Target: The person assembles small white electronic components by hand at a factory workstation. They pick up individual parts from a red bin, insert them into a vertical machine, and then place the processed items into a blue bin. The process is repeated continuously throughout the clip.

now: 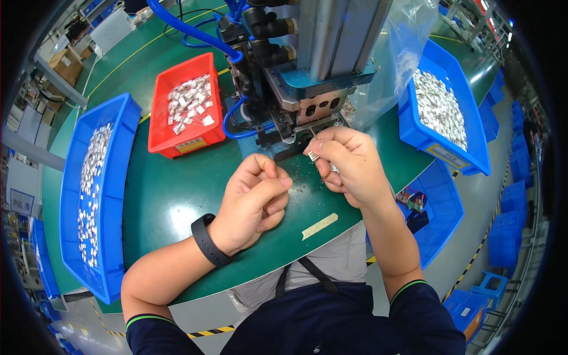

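My right hand (352, 165) is at the front of a press machine (322, 106), closed in a pinch. Between its fingertips is a small white connector (313, 156) with dark slots, and another white bit shows under the curled fingers. A thin metal rod (313, 134) shows just above the thumb; I cannot tell whether it belongs to the machine. Left of it, over the green table (177, 236), my left hand (253, 201) is curled with thumb against forefinger. Whatever those fingers may hold is hidden. A black band (208, 241) circles the left wrist.
A red bin (152, 130) of white pieces stands left of the press. Blue bins flank the table, one at the left (115, 195) and one at the right (408, 115), both with small white parts. Tape (320, 226) lies near the front edge. Blue air hoses (195, 32) run to the machine.
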{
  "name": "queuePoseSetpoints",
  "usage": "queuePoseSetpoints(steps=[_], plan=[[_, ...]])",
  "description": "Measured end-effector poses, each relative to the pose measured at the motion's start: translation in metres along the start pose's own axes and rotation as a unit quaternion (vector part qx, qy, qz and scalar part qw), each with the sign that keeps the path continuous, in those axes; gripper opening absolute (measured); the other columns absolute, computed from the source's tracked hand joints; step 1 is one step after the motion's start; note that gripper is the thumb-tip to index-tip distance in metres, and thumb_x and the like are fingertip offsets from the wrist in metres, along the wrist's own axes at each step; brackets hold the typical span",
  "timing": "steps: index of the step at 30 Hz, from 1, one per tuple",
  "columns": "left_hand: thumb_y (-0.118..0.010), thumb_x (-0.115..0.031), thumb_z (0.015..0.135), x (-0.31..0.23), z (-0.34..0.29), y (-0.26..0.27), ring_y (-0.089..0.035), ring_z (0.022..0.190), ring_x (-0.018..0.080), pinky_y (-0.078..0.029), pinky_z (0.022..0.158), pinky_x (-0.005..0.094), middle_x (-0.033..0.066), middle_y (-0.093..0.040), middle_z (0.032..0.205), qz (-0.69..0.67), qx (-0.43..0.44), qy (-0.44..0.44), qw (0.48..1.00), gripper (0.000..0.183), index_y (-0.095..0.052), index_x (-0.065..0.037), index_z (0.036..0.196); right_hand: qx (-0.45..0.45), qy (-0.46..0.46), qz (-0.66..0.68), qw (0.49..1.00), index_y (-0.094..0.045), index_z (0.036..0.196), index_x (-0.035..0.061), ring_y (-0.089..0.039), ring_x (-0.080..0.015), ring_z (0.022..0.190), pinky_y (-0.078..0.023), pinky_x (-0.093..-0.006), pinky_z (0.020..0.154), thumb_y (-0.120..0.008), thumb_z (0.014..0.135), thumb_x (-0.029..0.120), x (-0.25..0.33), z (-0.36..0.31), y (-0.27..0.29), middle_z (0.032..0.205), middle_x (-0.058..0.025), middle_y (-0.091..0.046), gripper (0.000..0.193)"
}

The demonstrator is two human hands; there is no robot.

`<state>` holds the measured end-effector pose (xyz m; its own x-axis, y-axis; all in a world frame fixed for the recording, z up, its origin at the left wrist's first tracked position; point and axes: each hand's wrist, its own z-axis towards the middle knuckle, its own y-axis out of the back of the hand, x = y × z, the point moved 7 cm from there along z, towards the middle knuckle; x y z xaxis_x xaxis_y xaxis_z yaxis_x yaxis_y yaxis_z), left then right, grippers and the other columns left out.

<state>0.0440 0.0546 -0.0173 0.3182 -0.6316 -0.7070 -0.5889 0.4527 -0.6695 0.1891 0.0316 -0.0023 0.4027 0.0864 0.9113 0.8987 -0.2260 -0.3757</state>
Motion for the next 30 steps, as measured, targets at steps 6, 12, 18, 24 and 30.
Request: queuePoseSetpoints(steps=[6, 12, 18, 24, 30], plan=[[-0.052, 0.002, 0.086, -0.007, -0.001, 0.007, -0.037, 0.057, 0.0078, -0.023, 0.036, 0.0199, 0.0024, -0.047, 0.081, -0.052, -0.023, -0.028, 0.998, 0.018, -0.043, -0.012, 0.090, 0.072, -0.073, 0.043, 0.994, -0.060, 0.084, 0.0014, -0.035, -0.0013, 0.039, -0.021, -0.0192, 0.034, -0.063, 0.088, 0.012, -0.007, -0.005, -0.010, 0.060, -0.0026, -0.054, 0.012], [-0.049, -0.002, 0.081, -0.035, -0.003, 0.016, -0.037, 0.058, 0.0103, -0.027, 0.040, 0.0233, 0.0053, -0.048, 0.084, -0.099, -0.072, -0.108, 0.987, 0.012, -0.044, -0.011, 0.087, 0.172, -0.141, -0.042, 0.974, -0.056, 0.085, 0.0043, -0.035, -0.0006, 0.041, -0.023, -0.0188, 0.035, -0.066, 0.089, 0.019, -0.025, -0.024, -0.042, 0.061, -0.0004, -0.054, 0.018], [-0.047, -0.001, 0.080, -0.046, -0.008, 0.009, -0.036, 0.057, 0.0098, -0.030, 0.041, 0.0233, 0.0065, -0.048, 0.087, -0.100, -0.077, -0.148, 0.981, 0.012, -0.044, -0.010, 0.087, 0.201, -0.151, -0.081, 0.964, -0.059, 0.090, 0.0022, -0.038, -0.0017, 0.041, -0.026, -0.0196, 0.035, -0.063, 0.091, 0.021, -0.039, -0.028, -0.055, 0.061, -0.0003, -0.054, 0.019], [-0.047, 0.000, 0.078, -0.043, -0.010, 0.008, -0.038, 0.059, 0.0103, -0.034, 0.046, 0.0250, 0.0071, -0.048, 0.089, -0.090, -0.051, -0.163, 0.981, 0.014, -0.043, -0.009, 0.089, 0.190, -0.159, -0.059, 0.967, -0.058, 0.089, 0.0026, -0.037, -0.0013, 0.041, -0.025, -0.0190, 0.035, -0.062, 0.092, 0.019, -0.042, -0.029, -0.061, 0.060, -0.0007, -0.054, 0.017], [-0.051, -0.009, 0.081, -0.041, -0.012, 0.003, -0.050, 0.077, 0.0134, -0.042, 0.073, 0.0291, 0.0080, -0.053, 0.095, -0.036, -0.077, -0.207, 0.975, 0.011, -0.047, -0.009, 0.092, 0.142, -0.133, -0.025, 0.981, -0.058, 0.086, 0.0025, -0.038, -0.0008, 0.041, -0.024, -0.0189, 0.036, -0.063, 0.091, 0.018, -0.035, -0.030, -0.053, 0.060, -0.0005, -0.055, 0.017]])
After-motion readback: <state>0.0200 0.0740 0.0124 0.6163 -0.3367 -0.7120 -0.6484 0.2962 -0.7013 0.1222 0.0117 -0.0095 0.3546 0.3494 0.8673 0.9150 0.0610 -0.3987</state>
